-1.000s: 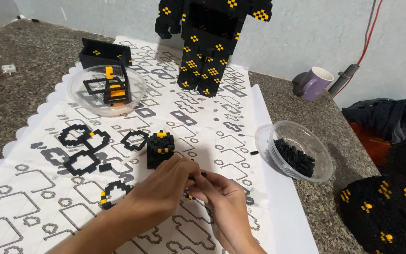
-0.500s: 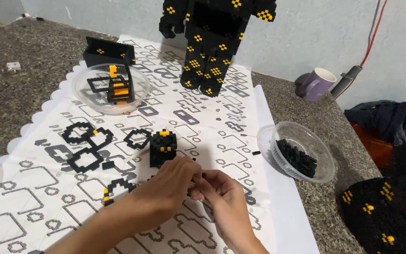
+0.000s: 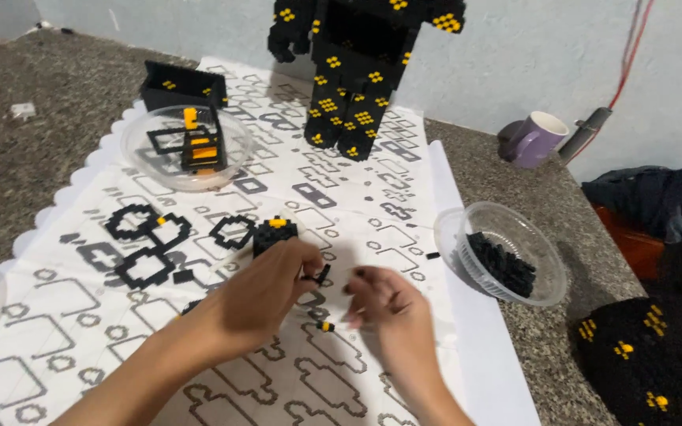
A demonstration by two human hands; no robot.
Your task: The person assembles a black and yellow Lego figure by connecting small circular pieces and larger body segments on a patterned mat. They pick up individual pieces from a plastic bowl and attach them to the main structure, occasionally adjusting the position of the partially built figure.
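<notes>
Black-and-yellow brick work looks partly done: a tall figure [image 3: 361, 71] stands built, loose rings [image 3: 148, 244] lie unjoined, while the left hand [image 3: 266, 288] fingers pinch a small black piece [image 3: 323, 274] and the right hand [image 3: 388, 312] fingers curl loosely beside it.

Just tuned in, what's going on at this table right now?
A person is working with small black and yellow building blocks on a patterned white mat. The left hand pinches a small black piece in its fingertips; the right hand is beside it, just above a tiny black and yellow piece lying on the mat. A small black cube build sits behind the left hand. A clear bowl of black pieces stands to the right, and a tall black block figure at the back.
</notes>
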